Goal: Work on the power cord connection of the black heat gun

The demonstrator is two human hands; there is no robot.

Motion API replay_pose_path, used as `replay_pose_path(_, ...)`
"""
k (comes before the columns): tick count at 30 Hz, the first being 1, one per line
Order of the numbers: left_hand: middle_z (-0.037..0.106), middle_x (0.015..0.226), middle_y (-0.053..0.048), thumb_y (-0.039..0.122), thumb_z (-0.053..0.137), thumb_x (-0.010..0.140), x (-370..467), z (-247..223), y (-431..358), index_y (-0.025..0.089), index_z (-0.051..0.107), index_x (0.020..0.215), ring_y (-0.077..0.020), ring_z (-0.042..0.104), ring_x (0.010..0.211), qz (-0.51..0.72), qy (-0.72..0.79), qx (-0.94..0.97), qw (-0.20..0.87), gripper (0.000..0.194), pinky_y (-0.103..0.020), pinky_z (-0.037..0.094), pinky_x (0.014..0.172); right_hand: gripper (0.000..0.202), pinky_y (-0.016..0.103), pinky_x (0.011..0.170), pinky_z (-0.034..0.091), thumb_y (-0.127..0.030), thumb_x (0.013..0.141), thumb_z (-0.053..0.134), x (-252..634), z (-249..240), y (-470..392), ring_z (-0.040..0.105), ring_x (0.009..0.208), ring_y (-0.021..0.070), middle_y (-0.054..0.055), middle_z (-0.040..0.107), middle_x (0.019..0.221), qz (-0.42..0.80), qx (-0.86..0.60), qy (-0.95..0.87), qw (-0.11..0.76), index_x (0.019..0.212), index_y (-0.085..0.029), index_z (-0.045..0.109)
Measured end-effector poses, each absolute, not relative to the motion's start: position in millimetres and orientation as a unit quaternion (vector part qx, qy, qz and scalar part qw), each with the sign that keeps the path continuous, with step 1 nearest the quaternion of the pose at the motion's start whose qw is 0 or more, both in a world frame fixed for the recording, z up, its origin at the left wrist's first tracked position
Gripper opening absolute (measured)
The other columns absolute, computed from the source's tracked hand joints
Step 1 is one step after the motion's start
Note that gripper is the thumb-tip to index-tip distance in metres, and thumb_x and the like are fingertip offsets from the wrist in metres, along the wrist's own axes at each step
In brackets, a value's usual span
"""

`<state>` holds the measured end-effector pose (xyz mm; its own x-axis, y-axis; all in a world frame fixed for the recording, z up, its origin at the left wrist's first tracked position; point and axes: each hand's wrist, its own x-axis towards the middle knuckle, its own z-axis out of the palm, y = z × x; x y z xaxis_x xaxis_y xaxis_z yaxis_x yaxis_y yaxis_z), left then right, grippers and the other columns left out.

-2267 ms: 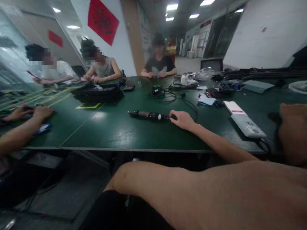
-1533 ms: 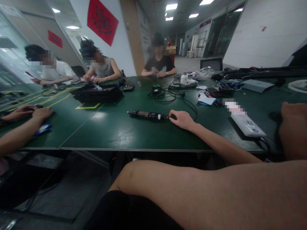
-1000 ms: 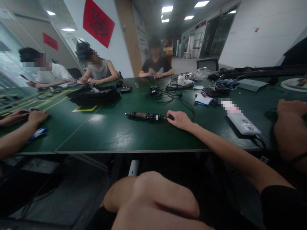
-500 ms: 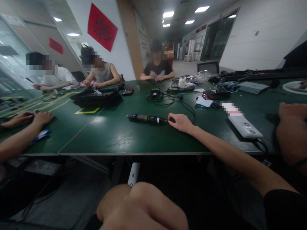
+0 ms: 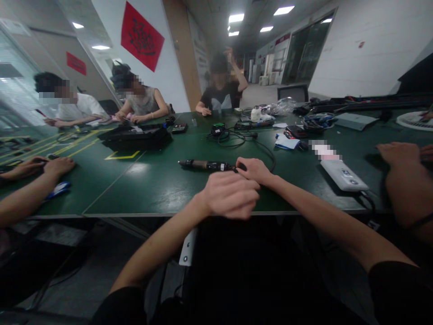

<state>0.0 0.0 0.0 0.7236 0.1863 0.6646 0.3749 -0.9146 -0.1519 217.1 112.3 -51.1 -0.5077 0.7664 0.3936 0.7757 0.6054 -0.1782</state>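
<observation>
Green tabletop (image 5: 162,194) — black tool (image 5: 203,165), cable end (image 5: 241,166) in right hand (image 5: 255,170)

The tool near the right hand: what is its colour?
The tool, in the head view, is mostly black with a brownish section.

The left arm (image 5: 158,246) angles in from the near left, its left hand (image 5: 232,194) loosely curled, back uppermost. Slightly farther and to the right, the right hand (image 5: 255,171) pinches, its right forearm (image 5: 314,212) slanting from the near right.
</observation>
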Motion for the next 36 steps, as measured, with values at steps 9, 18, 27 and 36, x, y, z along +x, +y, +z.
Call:
replay_pose_path(9, 0.071, 0.110, -0.010, 0.024, 0.030, 0.106, -23, -35, 132, 0.017, 0.068, 0.114, -0.0219, 0.065, 0.100, -0.233, -0.306, -0.917, 0.108, 0.039, -0.038, 0.048, 0.091, 0.013, 0.029, 0.069, 0.037, -0.033, 0.098, 0.061, 216, -52, 113, 0.068, 0.084, 0.0230, 0.002, 0.076, 0.096, -0.021, -0.449, -0.866, 0.217, 0.109, -0.027, 0.064)
replay_pose_path(18, 0.069, 0.117, -0.008, 0.031, 0.055, 0.098, -24, -54, 132, 0.023, 0.063, 0.120, -0.0248, 0.063, 0.111, -0.175, -0.308, -0.932, 0.074, 0.025, -0.039, 0.043, 0.097, 0.014, 0.029, 0.069, 0.037, -0.034, 0.098, 0.060, 216, -54, 115, 0.069, 0.086, 0.0236, 0.003, 0.076, 0.097, -0.024, -0.453, -0.866, 0.213, 0.110, -0.027, 0.064)
replay_pose_path(27, 0.069, 0.111, -0.007, 0.033, 0.058, 0.098, -17, -59, 134, 0.023, 0.062, 0.118, -0.0249, 0.065, 0.104, -0.183, -0.344, -0.917, 0.083, 0.022, -0.038, 0.046, 0.093, 0.013, 0.028, 0.070, 0.039, -0.034, 0.099, 0.060, 214, -49, 109, 0.069, 0.083, 0.0220, 0.002, 0.076, 0.094, -0.033, -0.451, -0.867, 0.211, 0.108, -0.028, 0.066)
replay_pose_path(36, 0.069, 0.111, -0.006, 0.035, 0.055, 0.102, -17, -62, 138, 0.023, 0.062, 0.113, -0.0238, 0.066, 0.102, -0.188, -0.350, -0.914, 0.080, 0.017, -0.037, 0.046, 0.091, 0.015, 0.028, 0.070, 0.039, -0.035, 0.098, 0.060, 214, -52, 112, 0.070, 0.085, 0.0235, 0.003, 0.076, 0.096, -0.032, -0.459, -0.863, 0.209, 0.111, -0.028, 0.065)
